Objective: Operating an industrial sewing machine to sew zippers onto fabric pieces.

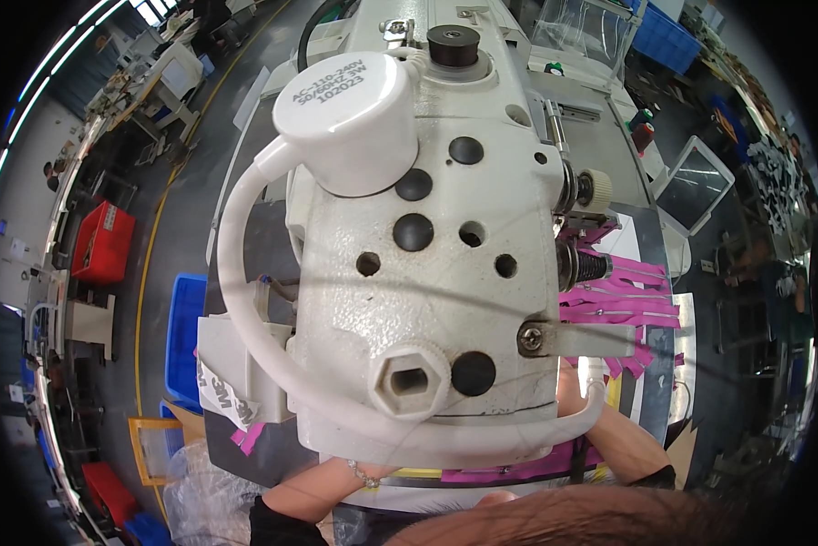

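Observation:
The white head of a sewing machine [427, 309] fills the middle and covers most of both hands. My left forearm [323, 487], with a bracelet at the wrist, reaches in under the machine's near end; that hand's fingers are hidden. On the other side, my right hand [569, 393] shows only in part beside the machine head, its fingers out of sight. Magenta zippers [623, 305] lie in several strips on the right of the machine. More magenta tape [509, 475] stretches between my forearms along the near edge, next to a yellow strip [418, 472].
A white lamp with a curved neck [236, 255] arches around the machine's left side. Atop the far end sits a dark thread bobbin [453, 45]. A tablet-like screen [696, 185] stands at right. Left are a blue crate [184, 341], clear plastic [200, 491] and a red bin [104, 241].

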Tool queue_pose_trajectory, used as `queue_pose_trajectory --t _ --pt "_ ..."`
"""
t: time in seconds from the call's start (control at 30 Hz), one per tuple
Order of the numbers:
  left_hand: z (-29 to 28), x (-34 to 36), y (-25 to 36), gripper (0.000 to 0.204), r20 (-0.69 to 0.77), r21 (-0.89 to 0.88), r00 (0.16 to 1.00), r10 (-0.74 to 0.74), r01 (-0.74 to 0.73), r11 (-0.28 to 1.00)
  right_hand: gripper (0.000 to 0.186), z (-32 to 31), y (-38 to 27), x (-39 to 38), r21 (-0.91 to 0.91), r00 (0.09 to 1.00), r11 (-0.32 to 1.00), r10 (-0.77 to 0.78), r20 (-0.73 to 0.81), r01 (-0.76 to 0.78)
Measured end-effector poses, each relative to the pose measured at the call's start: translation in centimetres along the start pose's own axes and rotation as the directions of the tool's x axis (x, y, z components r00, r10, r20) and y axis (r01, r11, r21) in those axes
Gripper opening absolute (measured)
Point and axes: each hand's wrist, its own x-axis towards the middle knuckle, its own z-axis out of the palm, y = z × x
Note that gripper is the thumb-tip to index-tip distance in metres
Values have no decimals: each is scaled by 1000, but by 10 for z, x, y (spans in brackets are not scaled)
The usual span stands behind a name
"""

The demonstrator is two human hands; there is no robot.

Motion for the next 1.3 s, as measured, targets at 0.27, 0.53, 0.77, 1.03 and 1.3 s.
queue_pose_trajectory --t 0.27,0.53,0.77,1.03,1.3 --pt "-39 24 14 36 -37 -238 995 -98 87 967 35 5 -1 2 -125 991 990 -76 -110 63" --pt "-45 24 12 33 194 -467 965 -178 251 848 30 2 -6 0 -67 999 998 6 50 -3" --pt "-64 30 11 32 154 -477 972 -177 229 848 30 -7 -12 2 -71 999 997 28 47 -25" --pt "-44 24 11 34 31 -515 973 -231 213 830 32 5 -2 2 -85 997 995 -59 -50 55" --pt "-27 16 14 34 -28 -536 974 -226 176 826 32 9 0 0 -70 995 996 -69 -79 63"
